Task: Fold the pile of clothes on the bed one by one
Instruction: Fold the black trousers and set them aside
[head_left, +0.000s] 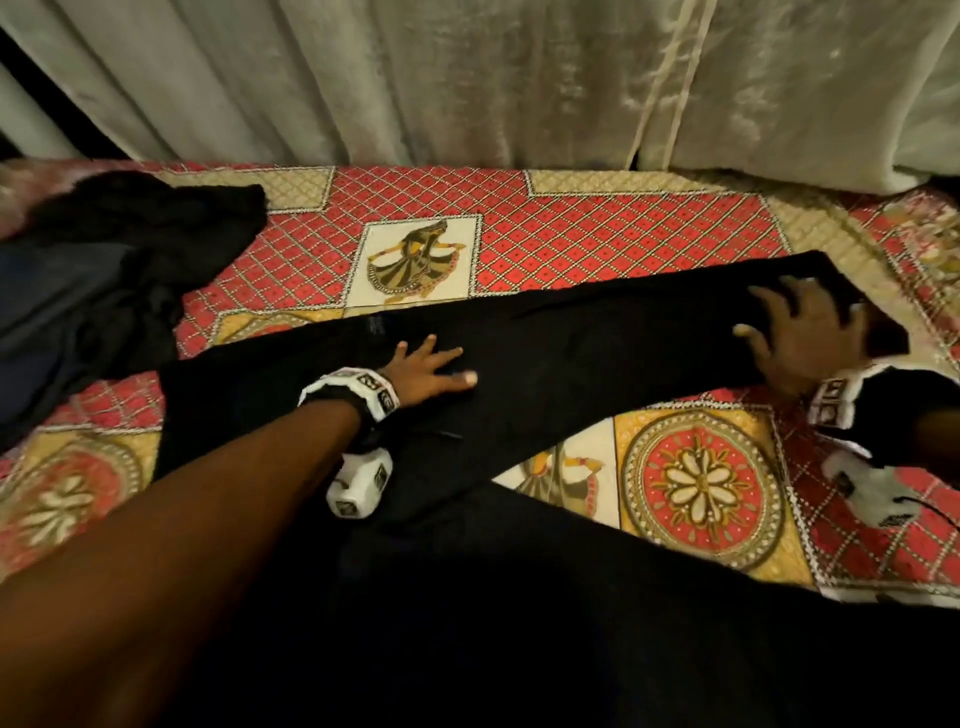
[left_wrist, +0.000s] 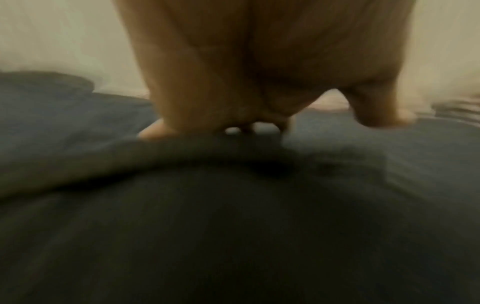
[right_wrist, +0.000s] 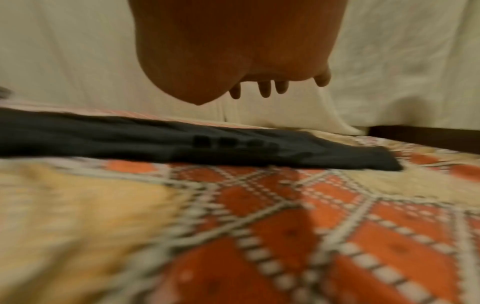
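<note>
**Flattening the trousers before the fold**

While my left hand (head_left: 423, 370) lies flat with fingers spread on the middle of the black trousers (head_left: 597, 353), it pins the cloth so the far end cannot creep. I judge that is why it sits near the centre: whatever the other hand does, the garment keeps its line across the bed (head_left: 571, 228).

My right hand (head_left: 810, 332) is out at the right end of the trouser leg, fingers splayed and straight, gripping nothing. From the right wrist view the fingertips (right_wrist: 265, 90) look lifted just above the cloth (right_wrist: 182, 142), their shadows falling on it, so I take it as smoothing or about to press, not holding.

From the left wrist view the fingertips (left_wrist: 233, 130) bear down on the dark fabric (left_wrist: 233, 226), which bulges into a ridge just near them.

To the far left waits the heap of dark clothes (head_left: 124, 249), well apart, leaving room to work. A pale curtain (head_left: 467, 78) hangs behind the bed.
</note>
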